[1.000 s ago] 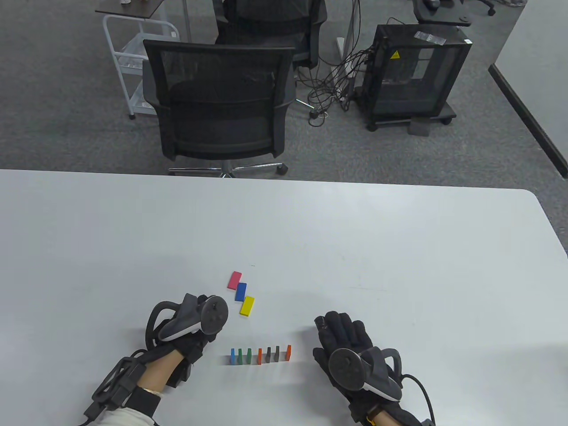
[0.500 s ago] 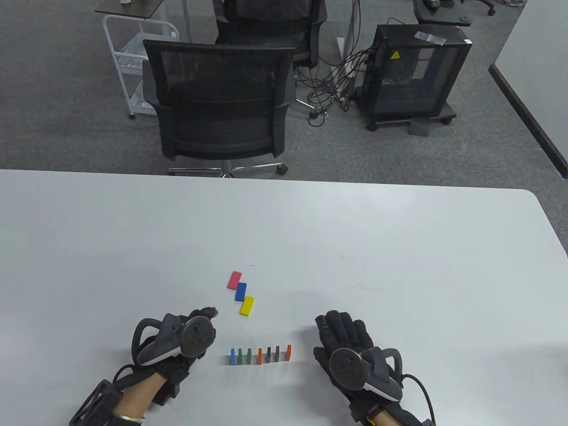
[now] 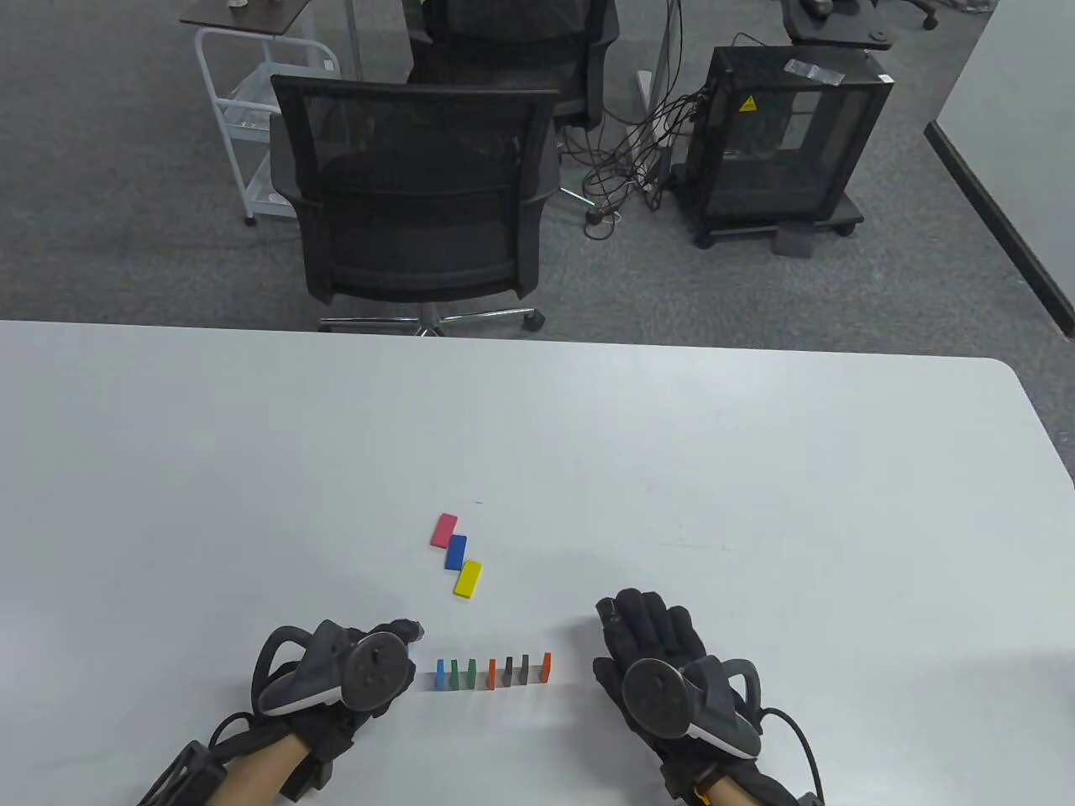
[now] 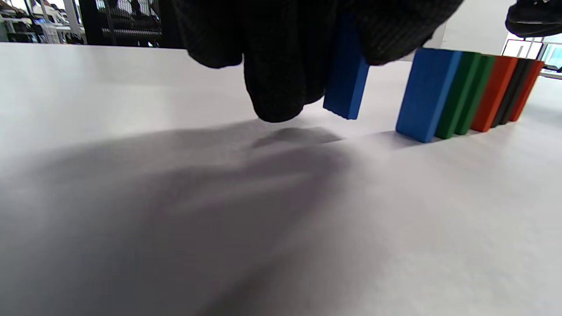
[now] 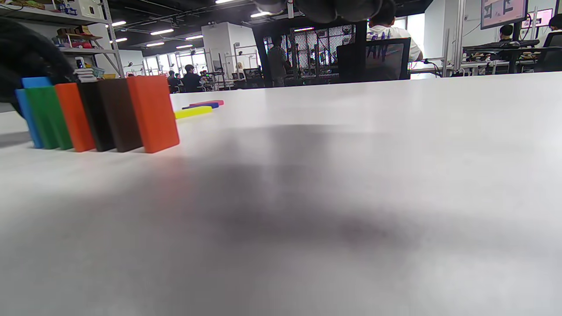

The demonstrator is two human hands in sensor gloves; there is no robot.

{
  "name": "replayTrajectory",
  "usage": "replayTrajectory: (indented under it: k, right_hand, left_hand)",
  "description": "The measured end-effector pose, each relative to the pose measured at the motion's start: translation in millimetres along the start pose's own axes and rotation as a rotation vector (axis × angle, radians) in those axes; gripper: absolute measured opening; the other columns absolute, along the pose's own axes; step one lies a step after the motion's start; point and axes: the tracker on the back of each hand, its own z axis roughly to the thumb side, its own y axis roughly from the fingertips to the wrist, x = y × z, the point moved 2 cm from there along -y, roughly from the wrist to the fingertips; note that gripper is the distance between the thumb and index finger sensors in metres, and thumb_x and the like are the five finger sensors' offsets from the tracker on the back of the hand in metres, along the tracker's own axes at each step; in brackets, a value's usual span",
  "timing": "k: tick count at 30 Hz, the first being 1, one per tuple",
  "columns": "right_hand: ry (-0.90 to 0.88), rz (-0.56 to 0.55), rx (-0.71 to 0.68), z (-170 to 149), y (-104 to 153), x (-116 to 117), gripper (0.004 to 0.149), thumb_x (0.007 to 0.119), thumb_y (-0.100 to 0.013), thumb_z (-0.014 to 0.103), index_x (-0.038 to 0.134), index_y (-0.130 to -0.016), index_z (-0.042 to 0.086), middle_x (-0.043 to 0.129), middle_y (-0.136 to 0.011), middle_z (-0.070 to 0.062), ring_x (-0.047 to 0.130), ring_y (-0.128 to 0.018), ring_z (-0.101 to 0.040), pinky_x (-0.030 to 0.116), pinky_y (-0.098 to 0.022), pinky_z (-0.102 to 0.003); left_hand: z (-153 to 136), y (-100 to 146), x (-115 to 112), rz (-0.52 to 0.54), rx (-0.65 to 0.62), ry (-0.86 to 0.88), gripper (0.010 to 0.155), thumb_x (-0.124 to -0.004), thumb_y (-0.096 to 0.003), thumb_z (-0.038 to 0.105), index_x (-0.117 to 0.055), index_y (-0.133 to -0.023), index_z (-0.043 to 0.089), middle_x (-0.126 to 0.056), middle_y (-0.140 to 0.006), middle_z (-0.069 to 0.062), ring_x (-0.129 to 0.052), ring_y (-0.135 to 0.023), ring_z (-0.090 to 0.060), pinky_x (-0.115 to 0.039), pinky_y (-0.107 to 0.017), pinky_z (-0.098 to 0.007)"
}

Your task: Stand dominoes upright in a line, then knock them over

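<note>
Several upright dominoes [image 3: 491, 672] form a line near the table's front edge, blue at the left end and orange at the right; the left wrist view shows the line [image 4: 461, 94] too. My left hand [image 3: 406, 640] is just left of the line and pinches a blue domino [image 4: 347, 83], held upright with its lower end a little above the table. My right hand [image 3: 647, 630] lies flat on the table to the right of the line, fingers straight and holding nothing. A pink [image 3: 443, 530], a blue [image 3: 456, 552] and a yellow domino [image 3: 468, 578] lie flat behind the line.
The white table [image 3: 756, 470] stretches wide behind and to both sides of the hands. Beyond its far edge stand a black mesh office chair [image 3: 416, 189], a white cart [image 3: 243, 109] and a black cabinet [image 3: 789, 134] with cables on the floor.
My left hand drew back from beside the flat dominoes toward the front edge, then shifted right to the line's left end. The right hand and the standing dominoes have not moved.
</note>
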Motion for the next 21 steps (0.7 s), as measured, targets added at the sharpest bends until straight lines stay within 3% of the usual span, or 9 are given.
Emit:
replayTrajectory:
  k: [6,21]
  right_hand:
    - [0.001,0.000,-0.001,0,0,0,0.067,0.052,-0.058,0.045,0.048,-0.115,0.011,0.041,-0.119,-0.019,0.047,-0.109,-0.042,0.035,-0.080,-0.054]
    - [0.003,0.000,-0.002,1,0,0,0.067,0.052,-0.058,0.045,0.048,-0.115,0.011,0.042,-0.118,-0.019,0.047,-0.109,-0.042,0.035,-0.080,-0.054]
  left_hand:
    - [12,-2,-6,-0.008,-0.055,0.001,0.054,-0.072,-0.0659,0.039,-0.069,-0.111,0.010,-0.091,-0.102,-0.013,-0.099,-0.085,-0.023,-0.072,-0.076,-0.043]
    - [19,-3,-12,-0.011,-0.056,-0.033,0.054,-0.073,-0.0662,0.039,-0.067,-0.112,0.010,-0.090,-0.104,-0.011,-0.097,-0.085,-0.022,-0.068,-0.077,-0.045]
